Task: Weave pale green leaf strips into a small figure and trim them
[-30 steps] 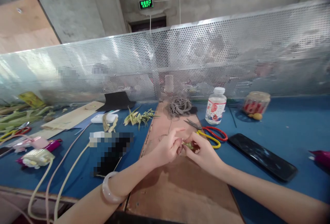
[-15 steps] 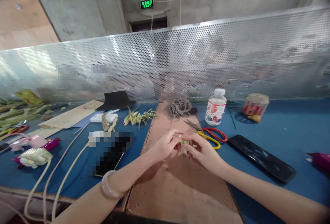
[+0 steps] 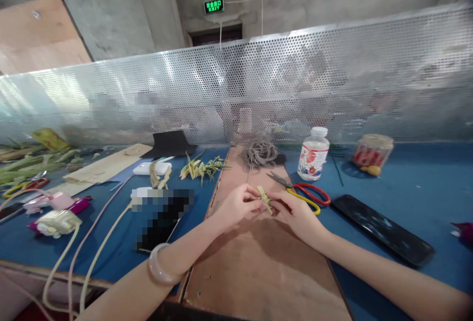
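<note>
The left hand (image 3: 239, 207) and right hand (image 3: 298, 213) share a pinching grip on a yellow-green plant strip (image 3: 264, 198) above the brown worktop (image 3: 266, 276). It looks partly shaped (whether finished, I cannot tell); scissors (image 3: 294, 185) lie unheld.

Forearms (image 3: 201, 247) angled inward; left hand (image 3: 240, 206), right hand (image 3: 298, 215) nearly meeting, fingers (image 3: 253, 191) curled in pinch.

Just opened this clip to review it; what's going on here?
A person's left hand and right hand together hold a small pale-green plant strip at the fingertips, over a brown board. Red-and-yellow-handled scissors lie just beyond the right hand; tangled grey cord sits farther back on the board.
</note>
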The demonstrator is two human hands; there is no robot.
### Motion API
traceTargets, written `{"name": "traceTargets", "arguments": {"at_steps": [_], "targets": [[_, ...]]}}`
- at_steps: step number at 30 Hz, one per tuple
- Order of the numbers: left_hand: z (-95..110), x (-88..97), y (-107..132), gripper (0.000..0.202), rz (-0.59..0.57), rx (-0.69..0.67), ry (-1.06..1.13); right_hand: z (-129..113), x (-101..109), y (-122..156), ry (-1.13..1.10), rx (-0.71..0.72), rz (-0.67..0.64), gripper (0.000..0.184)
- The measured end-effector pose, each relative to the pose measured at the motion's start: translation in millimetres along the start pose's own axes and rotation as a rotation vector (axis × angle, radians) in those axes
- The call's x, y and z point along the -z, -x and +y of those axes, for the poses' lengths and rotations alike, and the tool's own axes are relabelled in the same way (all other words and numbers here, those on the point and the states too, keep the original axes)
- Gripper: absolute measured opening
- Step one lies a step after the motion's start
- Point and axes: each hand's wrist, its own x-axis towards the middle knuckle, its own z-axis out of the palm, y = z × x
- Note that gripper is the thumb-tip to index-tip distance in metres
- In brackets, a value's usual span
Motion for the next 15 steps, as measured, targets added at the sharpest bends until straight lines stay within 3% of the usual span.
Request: {"name": "traceTargets", "arguments": {"at_steps": [5,15], "targets": [[-1.9,1.0,-0.4,0.026,0.013,-0.025,-0.048,8.0,5.7,-2.5,0.285,0.196,-0.023,0.018],[1.0,3.5,2.0,0.019,0.001,-0.110,-0.325,8.8,7.4,1.3,0.694,0.327,-0.064,0.020]]}}
